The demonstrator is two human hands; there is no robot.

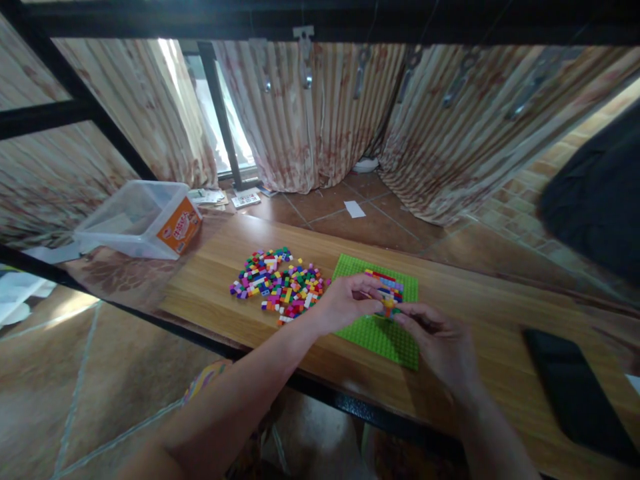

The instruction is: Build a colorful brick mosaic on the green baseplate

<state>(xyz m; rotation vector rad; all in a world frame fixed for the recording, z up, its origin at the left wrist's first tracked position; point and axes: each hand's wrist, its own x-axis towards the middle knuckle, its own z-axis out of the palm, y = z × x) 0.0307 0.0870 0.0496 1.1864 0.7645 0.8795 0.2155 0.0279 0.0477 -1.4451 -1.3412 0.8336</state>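
A green studded baseplate [383,343] lies on the wooden table, with rows of red, purple, blue and white toy bricks [391,283] built on its upper part. My left hand [347,301] reaches over the plate from the left, its thumb and fingers closed at a small yellow toy brick [389,304]. From the right, my right hand [443,340] pinches the same small cluster, where a bit of green shows beside the yellow. Both sets of fingertips nearly meet just below the built rows. My left fingers hide part of those rows.
Left of the plate spreads a pile of loose colourful bricks [285,283]. A clear plastic bin [135,220] with an orange label stands at the table's far left. A black tablet-like slab [575,387] lies at the right. A dark metal bar [320,20] with hanging clips crosses above.
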